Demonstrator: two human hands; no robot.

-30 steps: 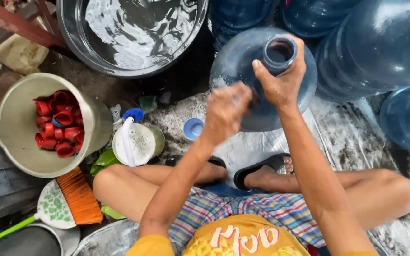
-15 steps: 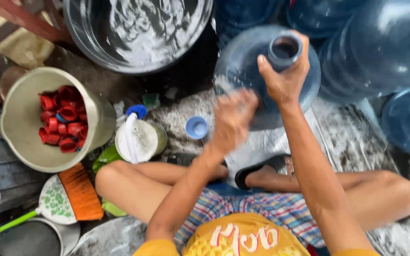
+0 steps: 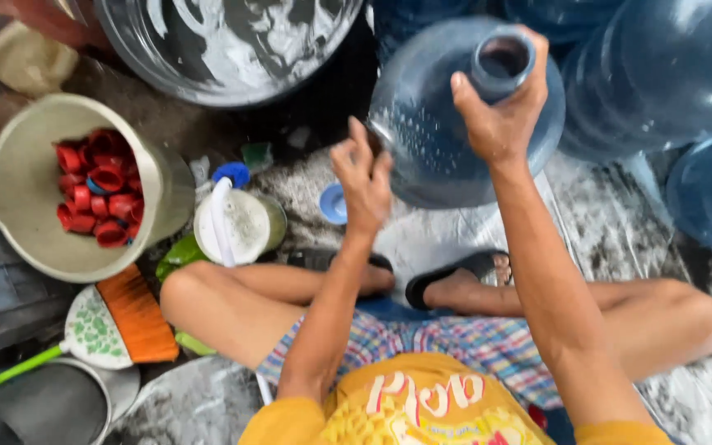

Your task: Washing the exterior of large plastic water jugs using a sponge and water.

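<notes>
Right hand [image 3: 500, 103] clasped around the neck of a large blue translucent plastic water jug [image 3: 447, 124] tilted on wet ground before crossed legs, left hand [image 3: 363, 177] fingers bunched against the jug's shoulder, beige plastic bucket [image 3: 154, 177] of red bottle caps [image 3: 96, 196] well to the left, orange-bristled brush [image 3: 129, 317] near the knee

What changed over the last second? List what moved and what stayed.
The left hand slid down the side of the blue water jug, then back up a little; it is blurred, so what it holds cannot be told. The right hand kept its grip on the jug's neck. The bucket of red caps, the brush and the basin stayed put.
</notes>
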